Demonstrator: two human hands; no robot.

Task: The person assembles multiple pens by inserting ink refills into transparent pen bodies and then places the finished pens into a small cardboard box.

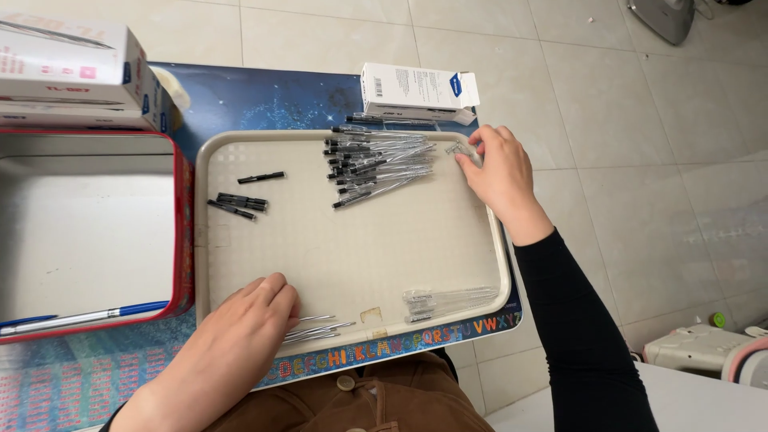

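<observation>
One beige tray [210, 240] sits in the middle of the worktop [240, 100], with a red tin box [182, 232] touching its left edge and one white carton [416, 92] lying just past its far edge. Two more white cartons [72, 68] are stacked at the far left corner of the worktop.

On the tray, a loose pile of roughly a dozen clear pens with black caps [380, 164] lies near the far right corner. Toward the far left lie about four black pen caps [240, 202]: one alone, the others bunched. Three or so clear pen barrels [448, 300] rest along the near right edge, and a few thin metal refills [320, 330] lie at the near edge. One blue-capped pen [88, 316] lies inside the tin.

The right hand [500, 172] is at the tray's far right corner, its grip pinched on a small clear pen piece [458, 149], just right of the pen pile. The left hand [248, 320] lies knuckles up at the near edge, fingers curled over the refills' left ends; whether its grip has closed on them I cannot tell.
</observation>
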